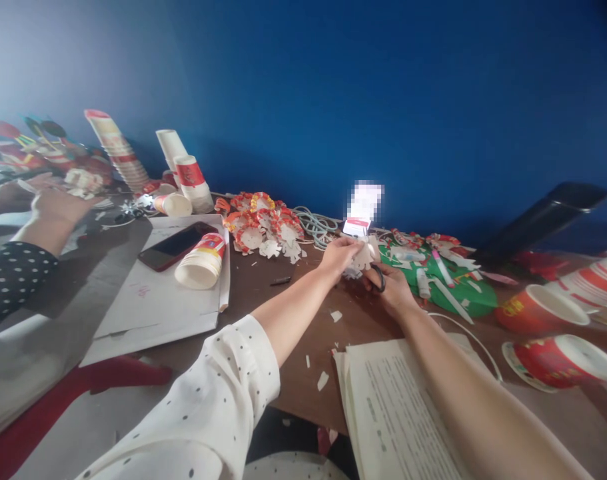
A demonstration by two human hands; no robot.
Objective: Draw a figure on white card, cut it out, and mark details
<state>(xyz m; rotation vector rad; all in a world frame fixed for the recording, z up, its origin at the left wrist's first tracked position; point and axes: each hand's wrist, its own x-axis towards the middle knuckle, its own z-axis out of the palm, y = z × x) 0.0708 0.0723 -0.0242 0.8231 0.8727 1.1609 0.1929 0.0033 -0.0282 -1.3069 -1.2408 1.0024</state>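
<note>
Above the brown table (263, 300), my left hand (339, 259) is closed in a pinch on a white paper cutout (362, 259) with an uneven edge. My right hand (394, 292) is closed around scissors (382, 279); a dark handle loop shows, while the blades are mostly hidden by the paper and fingers. Both hands are close together, just in front of a lit phone screen (359, 225) standing upright. To their left lies a pile of cut paper-cup flowers (263, 223), red and orange with white petals. A green sheet (478, 297) with pens and scraps lies right of my hands.
On the left, a white folder (133, 313) carries a dark phone (176, 243) and a tipped paper cup (202, 263). Stacked cups (120, 150) lean near the blue wall. Printed sheets (398, 407) lie under my right forearm. A co-worker's hand (63, 207) is at far left.
</note>
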